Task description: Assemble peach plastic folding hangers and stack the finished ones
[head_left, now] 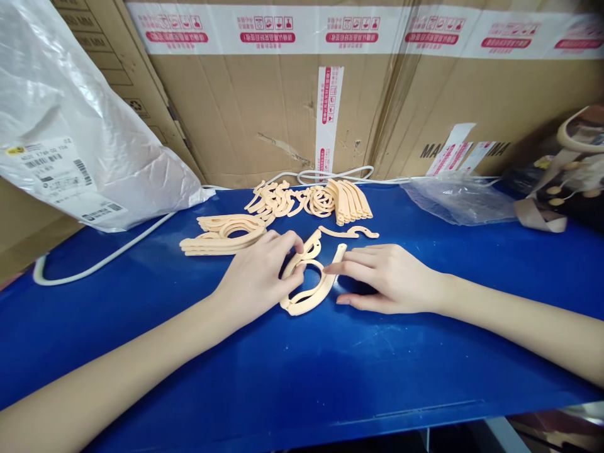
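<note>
A beige plastic folding hanger [317, 299] lies on the blue table in front of me, its curved arms forming a loop with a gap at the top. My left hand [262, 267] grips its left arm between thumb and bent fingers. On the other side, my right hand [384, 277] has its fingers stretched out, the index fingertip touching the hanger's right arm and the thumb apart. Just beyond lies a loose hook piece [346, 233]. Left of it are stacked hangers [212, 246]. Behind are a pile of small hook pieces [278, 200] and a row of curved arms [352, 201].
Cardboard boxes [268, 113] wall off the back of the blue table [283, 377]. A white plastic mailing bag [85, 126] leans at the left above a white cable [104, 265]. At the right are a clear plastic bag [457, 200] and a dark bag with a strap [542, 214].
</note>
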Available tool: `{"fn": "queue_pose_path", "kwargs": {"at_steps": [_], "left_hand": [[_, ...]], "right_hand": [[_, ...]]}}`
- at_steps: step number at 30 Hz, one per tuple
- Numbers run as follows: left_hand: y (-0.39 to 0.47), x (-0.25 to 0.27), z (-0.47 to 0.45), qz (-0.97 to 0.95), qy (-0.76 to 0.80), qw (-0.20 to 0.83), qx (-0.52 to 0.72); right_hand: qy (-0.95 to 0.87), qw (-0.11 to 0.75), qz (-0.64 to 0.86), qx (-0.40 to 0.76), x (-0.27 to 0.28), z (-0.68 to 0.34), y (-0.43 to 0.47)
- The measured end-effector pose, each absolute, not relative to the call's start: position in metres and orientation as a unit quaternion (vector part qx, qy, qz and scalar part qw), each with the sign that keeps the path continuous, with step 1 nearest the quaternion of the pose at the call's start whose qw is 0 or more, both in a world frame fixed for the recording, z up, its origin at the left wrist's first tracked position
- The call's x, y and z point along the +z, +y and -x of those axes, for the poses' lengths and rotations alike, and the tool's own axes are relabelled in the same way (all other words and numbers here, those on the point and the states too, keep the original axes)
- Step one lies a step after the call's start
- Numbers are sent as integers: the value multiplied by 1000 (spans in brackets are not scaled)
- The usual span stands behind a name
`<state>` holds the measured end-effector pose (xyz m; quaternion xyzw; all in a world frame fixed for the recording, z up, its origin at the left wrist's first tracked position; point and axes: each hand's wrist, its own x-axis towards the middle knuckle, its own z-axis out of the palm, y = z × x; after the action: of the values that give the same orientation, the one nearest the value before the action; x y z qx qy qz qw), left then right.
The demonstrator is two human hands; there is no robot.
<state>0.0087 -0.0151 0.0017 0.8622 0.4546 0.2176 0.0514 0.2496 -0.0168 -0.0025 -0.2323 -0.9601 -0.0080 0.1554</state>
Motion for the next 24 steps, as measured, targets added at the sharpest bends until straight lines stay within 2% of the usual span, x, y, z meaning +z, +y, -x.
{"fn": "queue_pose_path", "kwargs": {"at_steps": [5, 12, 16, 21, 24], "left_hand": [[-7, 2, 0, -889, 406, -33, 211], [2, 3, 9, -925, 321, -104, 172], [4, 6, 11, -933, 294, -152, 144], [4, 8, 10, -938, 274, -180, 114], [5, 8, 11, -939, 267, -193, 93]], "right_hand": [[-942, 170, 290, 0, -3, -252, -15], [-956, 158, 244, 48, -4, -254, -15], [-932, 180, 315, 19, -5, -252, -14], [-929, 168, 325, 57, -4, -252, -13], [-917, 207, 338, 45, -4, -252, -13]]}}
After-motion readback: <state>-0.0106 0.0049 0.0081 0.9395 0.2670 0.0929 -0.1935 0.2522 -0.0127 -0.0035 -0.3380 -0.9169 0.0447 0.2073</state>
